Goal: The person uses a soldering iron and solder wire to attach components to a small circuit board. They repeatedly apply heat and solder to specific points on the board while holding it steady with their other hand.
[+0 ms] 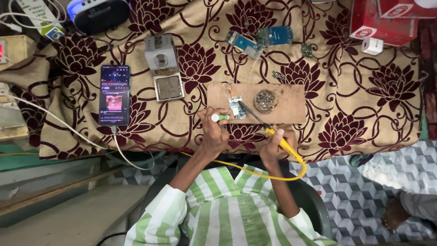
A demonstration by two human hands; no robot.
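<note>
The small pale circuit board (pixel 236 107) lies on the flat brown wooden board (pixel 256 103), near that board's lower edge and just beyond both hands, up the picture from them. The right hand (pixel 275 146) is closed around the yellow-handled soldering iron (pixel 278 139). The iron's long axis runs on a slant from that grip, up and to the left, and its dark metal tip ends at the right edge of the circuit board, touching it or just short of it; the view is too small to tell which. A yellow cord trails from the handle back toward the striped green and white shirt (pixel 223 214).

The left hand (pixel 214 132) sits just to the left of the circuit board, its grip pinching a short green and white stick-like tool (pixel 220 117) that points rightward at the board's near corner. Of the two hands, the left is nearer to the circuit board itself; the right reaches it only through the length of the iron.

A round tin of brassy wire wool (pixel 266 100) rests on the same wooden board, just to the right of the circuit board and apart from the iron's tip. All of this lies on the tabletop's beige cloth with maroon flowers (pixel 355 91). A black smartphone (pixel 114 94) with a lit screen lies well apart to the left
</note>
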